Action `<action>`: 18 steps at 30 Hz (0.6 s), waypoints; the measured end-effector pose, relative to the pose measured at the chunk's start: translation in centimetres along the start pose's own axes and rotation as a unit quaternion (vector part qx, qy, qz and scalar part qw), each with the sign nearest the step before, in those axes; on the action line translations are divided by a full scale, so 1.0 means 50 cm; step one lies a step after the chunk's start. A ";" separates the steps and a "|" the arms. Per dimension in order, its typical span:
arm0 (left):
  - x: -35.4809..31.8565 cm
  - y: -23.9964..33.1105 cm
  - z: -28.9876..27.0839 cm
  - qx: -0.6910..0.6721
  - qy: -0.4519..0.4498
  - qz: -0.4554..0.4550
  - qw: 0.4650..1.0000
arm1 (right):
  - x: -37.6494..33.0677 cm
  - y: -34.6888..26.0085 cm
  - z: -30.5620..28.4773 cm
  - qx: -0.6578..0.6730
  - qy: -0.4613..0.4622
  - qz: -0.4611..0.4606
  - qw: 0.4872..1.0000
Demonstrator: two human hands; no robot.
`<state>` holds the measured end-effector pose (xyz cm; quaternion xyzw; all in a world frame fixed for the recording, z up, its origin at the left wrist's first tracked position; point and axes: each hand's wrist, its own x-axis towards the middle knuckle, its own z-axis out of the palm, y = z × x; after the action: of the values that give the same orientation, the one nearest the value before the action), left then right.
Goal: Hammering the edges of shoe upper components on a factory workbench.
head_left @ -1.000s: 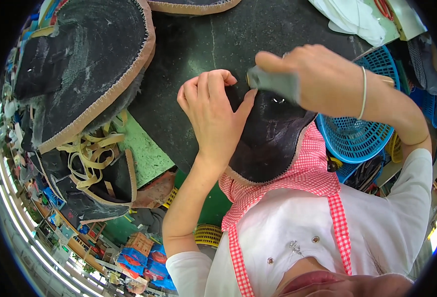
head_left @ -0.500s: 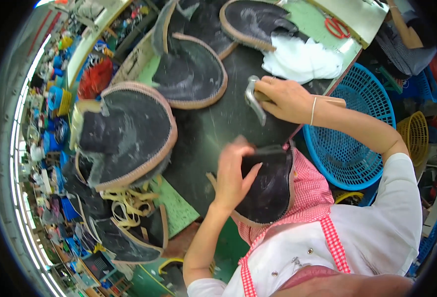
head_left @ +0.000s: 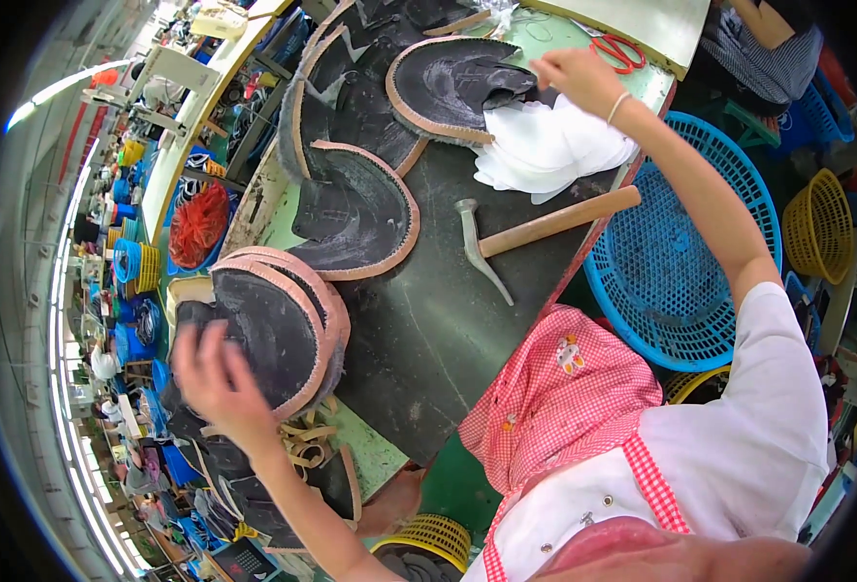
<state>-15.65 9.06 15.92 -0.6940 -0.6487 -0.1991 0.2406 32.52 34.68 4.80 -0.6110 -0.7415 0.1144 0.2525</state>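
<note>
My left hand [head_left: 217,380] lies flat with fingers spread on the left edge of a stack of dark half-round pieces with tan edging [head_left: 278,335], at the table's left end. My right hand [head_left: 576,80] is stretched far out over a pile of white fabric pieces [head_left: 549,150], its fingertips at the rim of another dark tan-edged piece [head_left: 448,82]. Whether those fingers pinch anything is unclear. A wooden-handled hammer [head_left: 545,228] lies loose on the dark tabletop [head_left: 448,330] between the two hands. More dark pieces [head_left: 355,209] overlap in the middle.
A big blue plastic basket [head_left: 676,267] stands right of the table, a yellow one [head_left: 818,225] beyond it. Red scissors [head_left: 614,50] lie on a pale board at the far end. Another person's striped sleeve [head_left: 768,48] shows top right. Tan straps [head_left: 302,441] hang below the stack.
The hammer left my right hand and now lies on the table; that hand reached out to the white pile. My left hand carried the dark piece from my lap to the left stack.
</note>
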 end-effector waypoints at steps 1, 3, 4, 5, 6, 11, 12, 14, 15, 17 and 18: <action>-0.015 0.041 0.024 0.023 -0.037 0.013 0.999 | 0.019 0.053 -0.003 -0.059 0.013 0.030 0.998; -0.056 0.045 0.070 0.091 -0.083 0.019 0.992 | 0.038 0.031 0.007 -0.055 -0.049 0.075 0.995; -0.077 0.018 0.082 0.136 -0.090 0.014 0.986 | 0.050 0.008 0.019 -0.046 -0.110 0.113 0.986; -0.086 -0.009 0.095 0.162 -0.086 -0.005 0.983 | 0.061 -0.005 0.045 -0.017 -0.102 0.114 0.988; -0.088 -0.035 0.107 0.172 -0.062 -0.032 0.983 | 0.079 -0.013 0.072 -0.006 -0.108 0.094 0.990; -0.034 -0.036 0.171 0.152 -0.015 -0.031 0.988 | 0.136 0.051 0.105 0.003 -0.061 0.049 0.997; -0.018 -0.027 0.187 0.148 -0.011 -0.032 0.988 | 0.141 0.116 0.113 0.110 0.084 0.004 0.990; -0.023 -0.026 0.177 0.140 -0.003 -0.052 0.989 | 0.148 0.065 0.085 0.274 0.150 -0.107 0.944; -0.041 -0.041 0.173 0.138 -0.008 -0.068 0.988 | 0.122 -0.038 0.063 0.306 0.170 -0.128 0.928; -0.043 -0.041 0.163 0.106 -0.005 -0.083 0.991 | 0.094 -0.114 -0.015 0.384 0.183 -0.263 0.866; -0.040 -0.045 0.159 0.086 -0.007 -0.094 0.992 | 0.076 -0.142 -0.057 0.374 0.197 -0.281 0.862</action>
<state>-18.34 12.26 8.49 -0.6082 -0.7272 -0.1594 0.2756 27.50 36.34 11.50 -0.2461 -0.7179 0.1852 0.6243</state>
